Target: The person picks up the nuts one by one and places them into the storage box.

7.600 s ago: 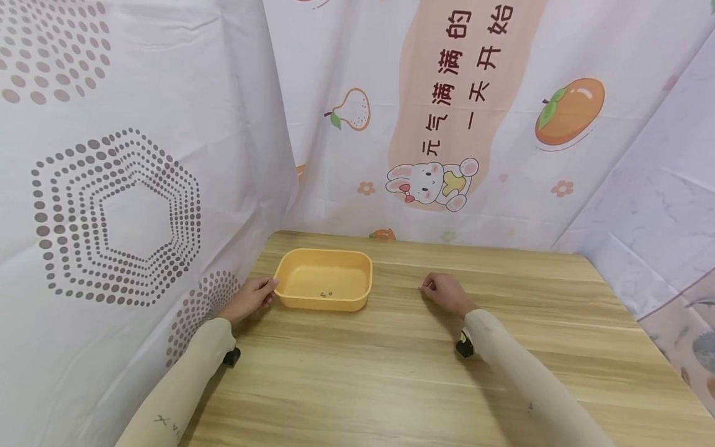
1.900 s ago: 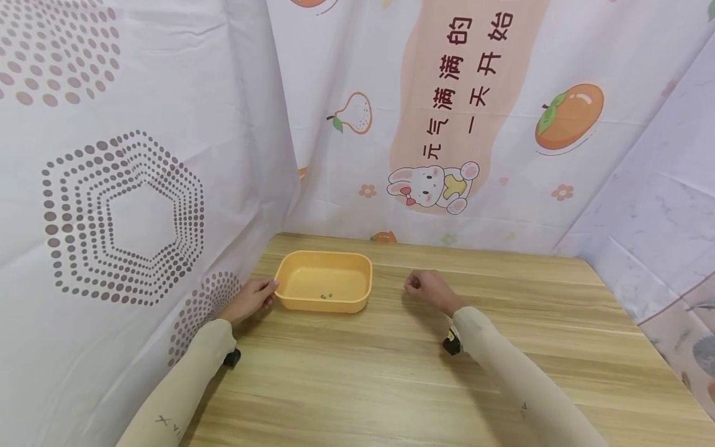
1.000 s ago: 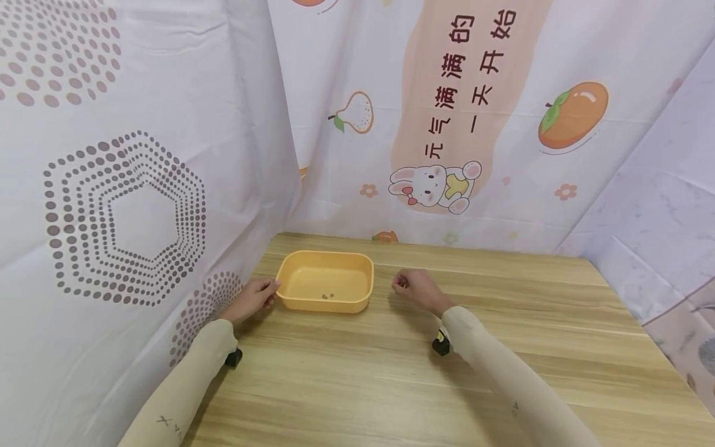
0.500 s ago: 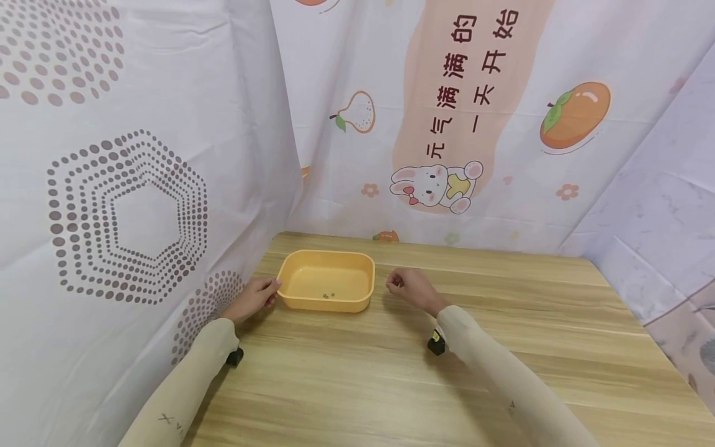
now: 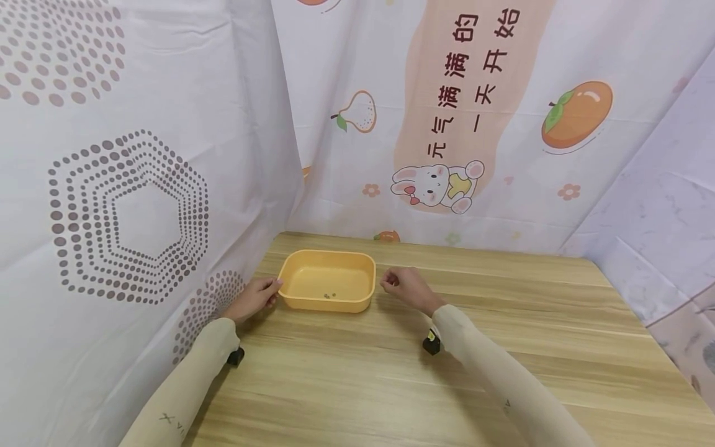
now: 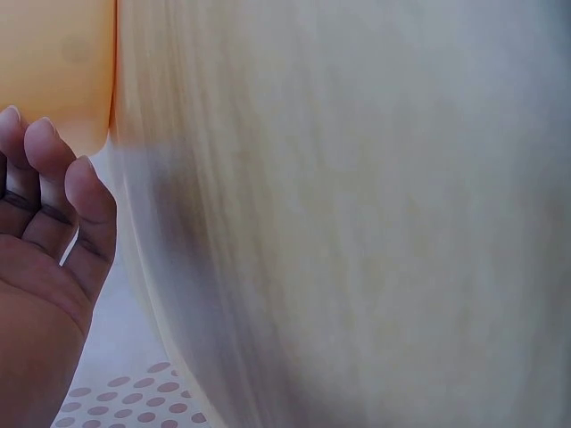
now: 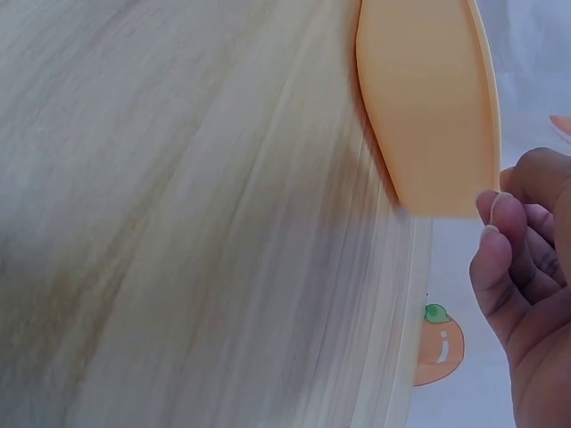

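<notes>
A shallow orange tray (image 5: 326, 256) sits on the wooden table (image 5: 458, 372) near the back left corner, with a few tiny dark bits (image 5: 328, 295) on its floor. My left hand (image 5: 271, 289) rests against the tray's left end; in the left wrist view its fingers (image 6: 45, 196) lie loosely straight beside the tray wall (image 6: 53, 71). My right hand (image 5: 387, 282) hovers just right of the tray with thumb and fingertips pinched together. In the right wrist view its curled fingers (image 7: 504, 241) sit close to the tray's corner (image 7: 428, 107). Whatever they pinch is too small to see.
Printed cloth walls close the table in on the left (image 5: 128, 205), the back (image 5: 447, 124) and the right (image 5: 659, 205). Bare wood stretches from the tray to the right and towards me. A small black camera is strapped under each wrist (image 5: 431, 343).
My right hand has lifted from the table's middle, where a tiny dark speck lay at its fingertips, and moved left to the tray's right end. Left hand and tray have stayed put.
</notes>
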A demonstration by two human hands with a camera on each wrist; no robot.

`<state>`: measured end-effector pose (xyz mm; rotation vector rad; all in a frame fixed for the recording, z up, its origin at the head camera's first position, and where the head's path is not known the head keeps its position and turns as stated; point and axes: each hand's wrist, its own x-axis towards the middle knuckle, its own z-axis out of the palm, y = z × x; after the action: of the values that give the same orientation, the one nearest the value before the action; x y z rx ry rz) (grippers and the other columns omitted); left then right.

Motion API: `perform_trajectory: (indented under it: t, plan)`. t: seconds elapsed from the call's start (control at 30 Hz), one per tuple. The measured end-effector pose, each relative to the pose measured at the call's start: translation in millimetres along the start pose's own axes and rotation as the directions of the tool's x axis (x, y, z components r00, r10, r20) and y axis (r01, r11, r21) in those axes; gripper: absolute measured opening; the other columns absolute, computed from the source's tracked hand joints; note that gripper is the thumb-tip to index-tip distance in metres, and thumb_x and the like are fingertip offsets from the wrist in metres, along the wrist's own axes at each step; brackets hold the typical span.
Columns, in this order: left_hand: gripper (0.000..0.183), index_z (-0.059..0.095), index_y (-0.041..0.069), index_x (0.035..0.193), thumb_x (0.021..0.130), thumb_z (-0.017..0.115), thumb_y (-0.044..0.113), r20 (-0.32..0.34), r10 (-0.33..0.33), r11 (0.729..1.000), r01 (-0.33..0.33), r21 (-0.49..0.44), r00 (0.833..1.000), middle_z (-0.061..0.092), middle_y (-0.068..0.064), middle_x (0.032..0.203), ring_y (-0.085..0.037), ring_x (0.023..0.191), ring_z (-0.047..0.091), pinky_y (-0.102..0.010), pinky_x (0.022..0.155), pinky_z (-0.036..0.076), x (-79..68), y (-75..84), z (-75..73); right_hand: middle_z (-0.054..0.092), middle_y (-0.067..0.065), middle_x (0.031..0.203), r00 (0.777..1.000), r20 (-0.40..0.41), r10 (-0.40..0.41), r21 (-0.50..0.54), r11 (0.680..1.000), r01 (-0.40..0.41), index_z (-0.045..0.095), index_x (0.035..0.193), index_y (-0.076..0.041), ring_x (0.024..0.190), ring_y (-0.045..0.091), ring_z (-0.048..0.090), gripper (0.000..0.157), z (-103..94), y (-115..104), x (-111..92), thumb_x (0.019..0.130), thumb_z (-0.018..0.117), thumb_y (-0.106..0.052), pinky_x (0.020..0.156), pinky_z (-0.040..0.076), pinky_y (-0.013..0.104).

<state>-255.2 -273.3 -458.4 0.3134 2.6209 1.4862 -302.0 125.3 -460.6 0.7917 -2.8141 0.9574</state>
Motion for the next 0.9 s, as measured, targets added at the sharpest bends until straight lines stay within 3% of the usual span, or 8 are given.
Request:
perform_trajectory:
  t: [0.2,0.4,0.6,0.9]
  plan:
    - [0.041,0.053,-0.012,0.087,0.103,0.043,0.024,0.004,-0.006,1.0,0.006,0.001,1.0,0.056,-0.026,0.078,-0.038,0.067,0.052,-0.038,0.055,0.046,-0.8,4.1,-0.6,0.062,-0.011,0.075,1.0,-0.023,-0.02,0.006,1.0,0.02,0.066,0.085,-0.017,0.069,0.005,0.057,0.005,2.5,-2.8,2.9,0.09,0.066,-0.02,0.062,0.048,0.023]
    - [0.041,0.053,-0.013,0.086,0.103,0.044,0.023,0.004,-0.004,1.0,0.004,-0.007,1.0,0.056,-0.027,0.077,-0.036,0.065,0.051,-0.039,0.054,0.046,-1.0,4.7,-0.1,0.061,-0.01,0.075,1.0,0.0,-0.014,0.018,1.0,0.014,0.067,0.086,-0.017,0.069,0.006,0.056,0.006,4.9,-7.7,4.9,0.091,0.066,-0.021,0.06,0.048,0.023]
    - [0.045,0.051,-0.015,0.086,0.102,0.045,0.027,0.009,0.003,0.999,-0.002,-0.032,1.0,0.054,-0.032,0.08,-0.042,0.068,0.051,-0.041,0.057,0.048,-0.3,3.9,1.0,0.062,-0.01,0.077,1.0,0.018,-0.001,0.033,0.999,0.001,0.068,0.088,-0.017,0.069,0.006,0.056,0.005,6.9,-12.0,6.3,0.091,0.065,-0.02,0.06,0.048,0.023]
    - [0.04,0.051,-0.012,0.083,0.103,0.044,0.021,0.014,0.002,1.0,-0.002,-0.027,1.0,0.055,-0.028,0.077,-0.035,0.065,0.05,-0.042,0.057,0.047,-1.1,2.2,0.4,0.063,-0.011,0.078,1.0,0.016,-0.014,0.037,0.999,0.013,0.069,0.088,-0.017,0.071,0.003,0.057,0.006,12.4,-14.6,10.1,0.092,0.064,-0.02,0.063,0.049,0.021]
